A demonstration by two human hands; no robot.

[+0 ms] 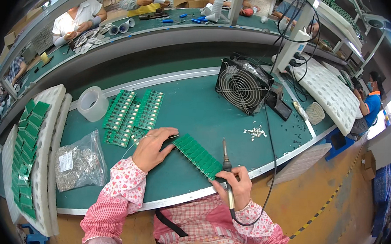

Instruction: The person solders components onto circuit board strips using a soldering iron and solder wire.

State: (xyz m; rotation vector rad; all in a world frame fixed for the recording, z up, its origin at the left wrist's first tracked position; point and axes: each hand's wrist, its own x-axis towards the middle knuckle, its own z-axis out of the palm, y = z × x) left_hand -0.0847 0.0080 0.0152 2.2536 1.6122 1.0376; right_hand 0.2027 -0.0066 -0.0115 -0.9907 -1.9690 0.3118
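Note:
A green circuit board panel [197, 156] lies slanted between my hands, over the near part of the bench. At its left end is my left hand [153, 149], its fingers closed on a thin solder wire [134, 145] that trails off to the left. My right hand [237, 186] grips a soldering iron [227, 163], tip pointing up and away from me. The thumb and fingers of that hand also touch the panel's right end. The iron's tip is apart from the panel.
Populated green panels [131, 114] lie at left, near a clear plastic cup [92, 104] and a bag of small metal parts [82, 161]. More boards stand on a foam tray [48, 156]. A fan [244, 84] stands behind small white parts [255, 132]. The iron's cord [271, 151] loops at right.

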